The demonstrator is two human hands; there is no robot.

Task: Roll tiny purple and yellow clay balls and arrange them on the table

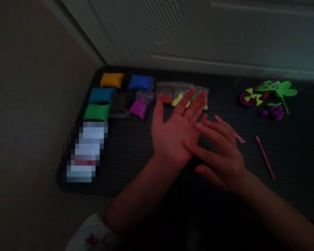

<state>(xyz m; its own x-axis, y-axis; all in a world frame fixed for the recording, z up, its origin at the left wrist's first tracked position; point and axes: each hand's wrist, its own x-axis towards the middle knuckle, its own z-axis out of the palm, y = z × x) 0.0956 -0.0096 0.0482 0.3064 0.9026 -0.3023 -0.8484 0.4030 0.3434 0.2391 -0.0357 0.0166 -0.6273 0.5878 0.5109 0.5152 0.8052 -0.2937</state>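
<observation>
My left hand [174, 136] is turned palm up above the dark table, fingers spread, with nothing visible lying on it. Over its outer edge reaches my right hand [222, 153], palm down, fingers apart and fingertips at the left palm. Partly behind the right hand lies a pink modelling tool [240, 136]. A second, slimmer pink tool [265, 158] rests to the right. Beyond the left fingertips are clear bags holding orange clay [164, 99] and yellow-green clay [177, 100], partly covered by the hand.
Clay packets in orange [112, 80], blue [140, 83], teal [102, 95], green [97, 112], black [119, 103] and purple [139, 108] lie at the left. Below them is a blurred-out phone-like screen [90, 150]. At right are a green clay flower [288, 89] and purple clay grapes [276, 112]. A white panel [225, 38] stands behind.
</observation>
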